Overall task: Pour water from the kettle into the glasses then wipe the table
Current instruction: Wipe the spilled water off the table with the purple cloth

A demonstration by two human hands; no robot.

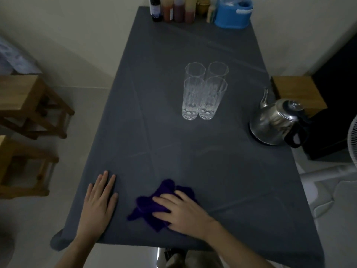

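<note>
Several tall clear cut glasses (204, 89) stand grouped at the middle of the table (173, 151), which wears a dark grey cloth. A shiny steel kettle (274, 122) with a black handle sits at the right edge, spout pointing away. A crumpled purple cloth (152, 204) lies near the front edge. My right hand (179, 211) presses flat on the purple cloth with fingers straight. My left hand (98, 204) rests flat on the tablecloth, a little left of the purple cloth.
Bottles (173, 8) and a blue container (231, 12) line the far end of the table. Wooden stools (29, 99) stand on the left, a wooden box (297, 93) and a dark cabinet on the right. A white fan (352, 140) is at the right edge.
</note>
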